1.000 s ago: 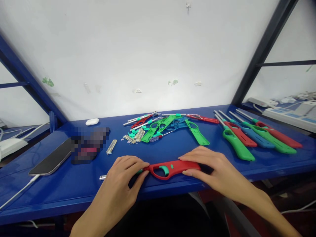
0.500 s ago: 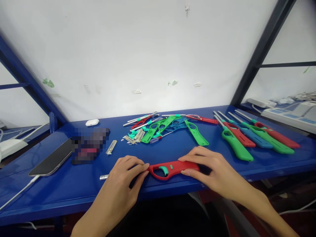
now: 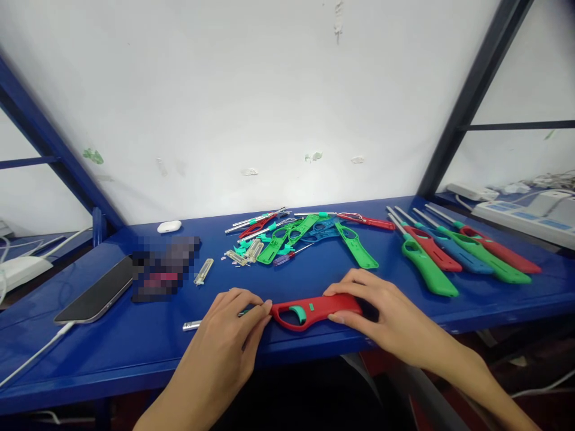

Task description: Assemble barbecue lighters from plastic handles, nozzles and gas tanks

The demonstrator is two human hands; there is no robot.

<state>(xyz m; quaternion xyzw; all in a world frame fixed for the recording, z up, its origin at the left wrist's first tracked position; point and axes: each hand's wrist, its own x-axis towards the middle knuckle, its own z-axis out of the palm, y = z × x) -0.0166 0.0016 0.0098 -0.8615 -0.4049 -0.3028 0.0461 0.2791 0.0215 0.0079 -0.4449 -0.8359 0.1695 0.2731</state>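
Observation:
A red gas lighter (image 3: 321,307) with a green trigger lies across the front of the blue table, between my two hands. My left hand (image 3: 233,326) pinches its neck just beside the trigger loop, and the silver tip of its tube shows past that hand. The thumb and fingers of my right hand (image 3: 377,305) grip the wide handle end. Behind them is a pile of lighter parts: green handle halves (image 3: 357,244), a blue half (image 3: 324,229), clear fuel tanks (image 3: 254,250), metal tubes and a small screwdriver (image 3: 284,258).
Several whole lighters (image 3: 469,248), green, red and blue, lie side by side at the right. At the left are a phone (image 3: 96,290) on a white cable, a blurred-out item (image 3: 173,263), a white earphone case (image 3: 169,227) and a single fuel tank (image 3: 204,271). A wall stands behind.
The view has shifted slightly. Both hands keep their hold on the red lighter in nearly the same place; a bit of green now shows by my left fingers.

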